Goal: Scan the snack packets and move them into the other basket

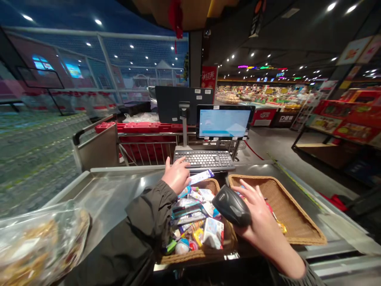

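My left hand (176, 175) has its fingers spread at the left end of a black keyboard (208, 159). Beside its lower edge, a white and blue packet (202, 177) sticks out over the basket; whether the hand touches it I cannot tell. My right hand (257, 208) is closed around a black handheld barcode scanner (232, 205), tilted above the gap between two wicker baskets. Under my hands, the left basket (178, 259) is full of small wrapped goods, including a white and red box (213, 233). The right basket (293, 206) holds a few colourful packets, partly hidden by my right hand.
A lit screen (224, 122) and a dark monitor back (175, 105) stand behind the keyboard. Clear plastic bags of food (38, 242) lie on the metal counter (113, 190) at left. A metal cart (149, 153) is behind; stocked shelves (342, 115) stand at right.
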`<state>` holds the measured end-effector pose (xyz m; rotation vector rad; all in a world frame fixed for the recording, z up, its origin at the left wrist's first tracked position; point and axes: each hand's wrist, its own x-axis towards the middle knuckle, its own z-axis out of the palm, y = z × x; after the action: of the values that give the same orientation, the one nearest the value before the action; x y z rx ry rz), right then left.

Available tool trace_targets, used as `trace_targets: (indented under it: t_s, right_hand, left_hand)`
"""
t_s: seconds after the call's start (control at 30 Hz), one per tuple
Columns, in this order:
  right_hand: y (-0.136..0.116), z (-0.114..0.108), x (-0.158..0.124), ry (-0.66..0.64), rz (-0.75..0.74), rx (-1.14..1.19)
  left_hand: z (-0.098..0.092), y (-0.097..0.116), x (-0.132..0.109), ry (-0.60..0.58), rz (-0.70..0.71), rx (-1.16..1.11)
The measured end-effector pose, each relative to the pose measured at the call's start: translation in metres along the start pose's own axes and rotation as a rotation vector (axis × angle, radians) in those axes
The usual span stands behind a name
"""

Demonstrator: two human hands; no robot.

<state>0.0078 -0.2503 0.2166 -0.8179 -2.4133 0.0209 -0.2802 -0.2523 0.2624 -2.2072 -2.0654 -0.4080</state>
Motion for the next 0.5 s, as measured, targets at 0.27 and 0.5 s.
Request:
trace_targets:
  t_s: [0.27,0.5]
  right_hand:
    - [-0.005,0.003,-0.001,-0.040,-0.002,0.014]
    - [0.004,0.001,-0.010,-0.026,0.064,0.017]
  left_hand:
    - [0.007,-0.011,-0.006,0.011,-0.007,-0.011]
    - [0.029,-0.019,-0.005,-0.011,0.019,-0.019]
